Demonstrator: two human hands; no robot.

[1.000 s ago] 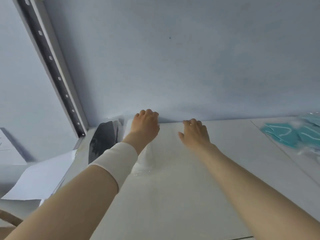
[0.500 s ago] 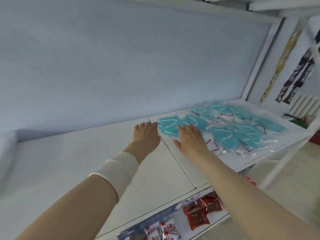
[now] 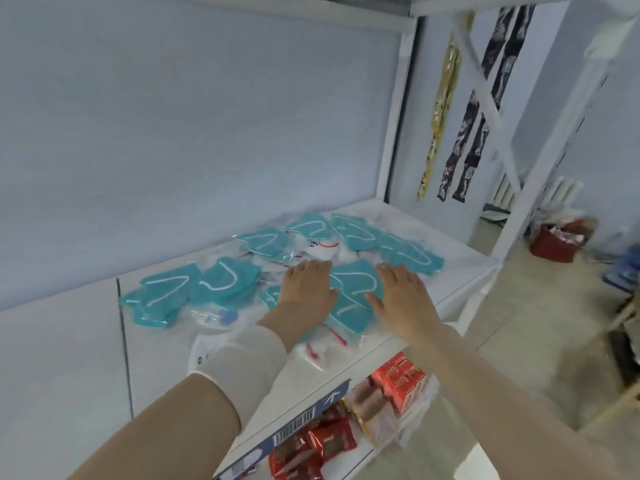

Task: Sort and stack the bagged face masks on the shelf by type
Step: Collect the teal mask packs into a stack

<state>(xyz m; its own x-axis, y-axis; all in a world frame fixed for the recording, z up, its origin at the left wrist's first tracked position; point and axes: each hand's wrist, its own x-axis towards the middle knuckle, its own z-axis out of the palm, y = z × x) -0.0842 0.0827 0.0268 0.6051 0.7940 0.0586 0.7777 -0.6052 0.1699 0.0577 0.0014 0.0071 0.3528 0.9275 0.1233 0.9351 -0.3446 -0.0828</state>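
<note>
Several clear-bagged teal face masks (image 3: 225, 278) lie scattered over the right part of the white shelf (image 3: 69, 358). Bagged white masks with red straps (image 3: 323, 245) lie mixed among them, some under my forearms (image 3: 322, 348). My left hand (image 3: 306, 289) lies flat, fingers straight, on the pile. My right hand (image 3: 403, 296) is spread flat beside it. Between both hands lies one teal mask (image 3: 356, 282). Neither hand grips anything.
A lower shelf (image 3: 360, 459) holds red snack packets (image 3: 398, 379). White shelf posts (image 3: 391, 133) stand at the right end. Patterned strips (image 3: 485, 109) hang on the wall beyond. A red bag (image 3: 557, 240) sits on the floor at right.
The view swung right from the shelf's left end to the mask pile. Both hands moved right along the shelf and now rest on the masks.
</note>
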